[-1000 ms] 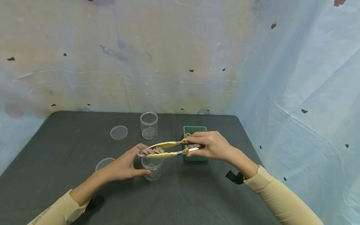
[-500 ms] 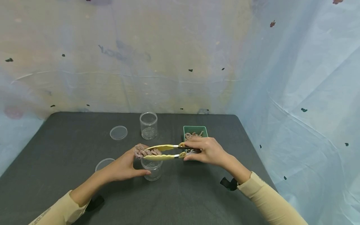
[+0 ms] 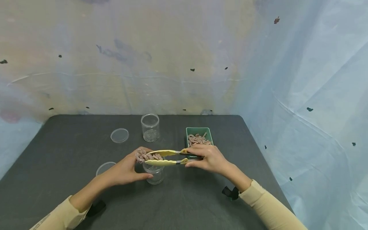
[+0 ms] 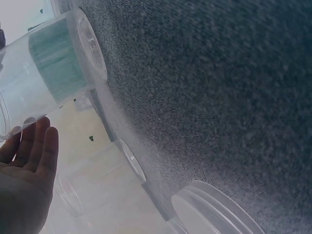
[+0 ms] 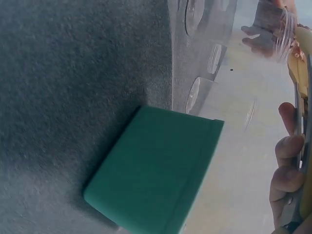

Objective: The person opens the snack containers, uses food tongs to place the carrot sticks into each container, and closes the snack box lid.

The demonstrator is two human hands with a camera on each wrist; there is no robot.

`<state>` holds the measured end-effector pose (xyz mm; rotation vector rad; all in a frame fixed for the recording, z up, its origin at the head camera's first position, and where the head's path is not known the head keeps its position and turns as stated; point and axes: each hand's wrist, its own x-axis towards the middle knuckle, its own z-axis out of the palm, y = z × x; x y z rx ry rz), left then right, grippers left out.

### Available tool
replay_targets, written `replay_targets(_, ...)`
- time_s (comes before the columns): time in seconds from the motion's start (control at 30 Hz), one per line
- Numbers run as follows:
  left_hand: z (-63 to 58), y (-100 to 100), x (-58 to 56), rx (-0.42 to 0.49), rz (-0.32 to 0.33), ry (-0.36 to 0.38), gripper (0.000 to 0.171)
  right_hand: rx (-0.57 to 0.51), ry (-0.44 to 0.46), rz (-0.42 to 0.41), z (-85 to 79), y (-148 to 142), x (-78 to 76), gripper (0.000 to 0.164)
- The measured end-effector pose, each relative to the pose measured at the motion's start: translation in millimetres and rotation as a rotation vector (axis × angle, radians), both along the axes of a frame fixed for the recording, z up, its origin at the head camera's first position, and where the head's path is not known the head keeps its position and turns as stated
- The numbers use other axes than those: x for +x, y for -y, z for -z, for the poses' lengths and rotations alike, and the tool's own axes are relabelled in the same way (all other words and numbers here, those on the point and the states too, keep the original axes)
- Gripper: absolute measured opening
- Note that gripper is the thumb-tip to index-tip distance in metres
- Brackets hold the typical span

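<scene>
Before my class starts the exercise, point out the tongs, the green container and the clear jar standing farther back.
Tongs (image 3: 161, 163): head view, on the lower yellow tip.
Green container (image 5: 151, 163): right wrist view, on its outer side wall.
Clear jar (image 3: 150, 128): head view, on its see-through side.

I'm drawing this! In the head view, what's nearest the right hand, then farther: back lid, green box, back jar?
1. Green box, just behind the hand
2. Back jar, left of the box
3. Back lid, left of the jar
</scene>
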<state>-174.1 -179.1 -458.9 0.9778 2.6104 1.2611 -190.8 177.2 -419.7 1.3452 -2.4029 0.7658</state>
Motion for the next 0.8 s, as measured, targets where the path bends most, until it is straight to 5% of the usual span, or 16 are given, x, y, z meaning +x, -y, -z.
replay_targets(0.43,-1.1,0.8,-0.6,-0.007,-0.003,0.012,0.081,0.010,-0.024,-0.006,-1.6,-1.3,1.5,0.059)
replay_targets(0.8,-1.5,2.4,1.5,-0.038,0.013,-0.059,0.074,0.023,-0.030,0.020,-0.6,-3.0,0.9,0.059)
